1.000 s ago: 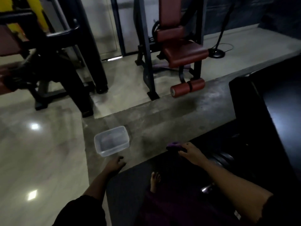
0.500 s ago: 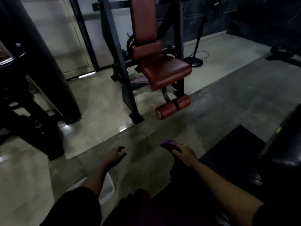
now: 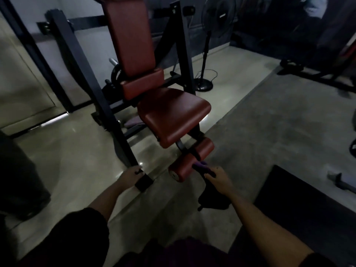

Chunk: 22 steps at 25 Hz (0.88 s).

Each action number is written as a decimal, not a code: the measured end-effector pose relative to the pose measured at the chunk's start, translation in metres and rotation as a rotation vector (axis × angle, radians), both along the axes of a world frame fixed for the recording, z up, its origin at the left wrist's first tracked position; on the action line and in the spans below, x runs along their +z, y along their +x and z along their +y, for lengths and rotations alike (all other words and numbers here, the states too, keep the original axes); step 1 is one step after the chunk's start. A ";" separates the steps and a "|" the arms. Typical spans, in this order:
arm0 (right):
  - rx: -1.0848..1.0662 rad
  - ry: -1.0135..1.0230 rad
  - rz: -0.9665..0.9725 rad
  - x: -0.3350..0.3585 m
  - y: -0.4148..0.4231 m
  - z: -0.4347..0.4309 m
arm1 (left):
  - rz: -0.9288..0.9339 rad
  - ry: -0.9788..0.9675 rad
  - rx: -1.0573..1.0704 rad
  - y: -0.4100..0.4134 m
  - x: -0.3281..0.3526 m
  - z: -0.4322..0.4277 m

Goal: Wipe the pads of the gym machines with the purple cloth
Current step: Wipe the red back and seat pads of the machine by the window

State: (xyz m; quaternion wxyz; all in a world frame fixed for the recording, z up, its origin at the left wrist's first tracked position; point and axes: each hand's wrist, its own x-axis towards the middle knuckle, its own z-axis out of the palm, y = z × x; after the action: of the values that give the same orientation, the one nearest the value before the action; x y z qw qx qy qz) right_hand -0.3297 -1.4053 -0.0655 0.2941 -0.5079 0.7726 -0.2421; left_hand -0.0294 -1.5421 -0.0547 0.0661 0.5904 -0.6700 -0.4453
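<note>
A gym machine with dark red pads stands ahead: a tall back pad (image 3: 129, 37), a lumbar pad (image 3: 142, 85), a seat pad (image 3: 173, 116) and two roller pads (image 3: 185, 164) low at the front. My right hand (image 3: 219, 178) grips the purple cloth (image 3: 202, 167), whose tip lies against the near roller pad; a dark part of the cloth hangs below the hand. My left hand (image 3: 129, 176) reaches forward with loosely curled fingers, in front of the foot of the machine's black frame post (image 3: 142, 182); contact is unclear.
A standing fan (image 3: 204, 81) with a cable is behind the machine. Another machine's black frame (image 3: 312, 74) is at the far right. A black mat (image 3: 308, 205) lies at the right, with a metal bar (image 3: 341, 182) beyond it. A dark bulky shape (image 3: 17, 182) is at the left.
I have moved closer to the red machine. My right hand carried the purple cloth forward to the near roller pad, and my left hand reached to the frame's foot. The plastic tub has left view.
</note>
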 end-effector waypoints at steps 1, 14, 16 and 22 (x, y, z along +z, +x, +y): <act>-0.032 0.004 0.000 0.005 -0.006 -0.021 | 0.036 0.017 0.019 -0.008 0.003 -0.029; 0.179 -0.408 -0.042 0.100 -0.076 -0.435 | 0.461 -0.208 0.371 -0.088 0.112 -0.337; 0.200 -0.495 -0.048 0.129 -0.077 -0.502 | 0.495 -0.281 0.464 -0.086 0.132 -0.377; 0.228 -0.768 -0.148 0.212 -0.063 -0.626 | 0.569 -0.551 0.589 -0.081 0.203 -0.458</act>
State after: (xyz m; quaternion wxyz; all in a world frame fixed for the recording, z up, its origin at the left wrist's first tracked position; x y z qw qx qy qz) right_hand -0.3926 -2.0314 0.1460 0.1627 -0.6444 0.5416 -0.5147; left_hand -0.1106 -2.0004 0.1482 0.5231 0.5701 -0.5231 -0.3574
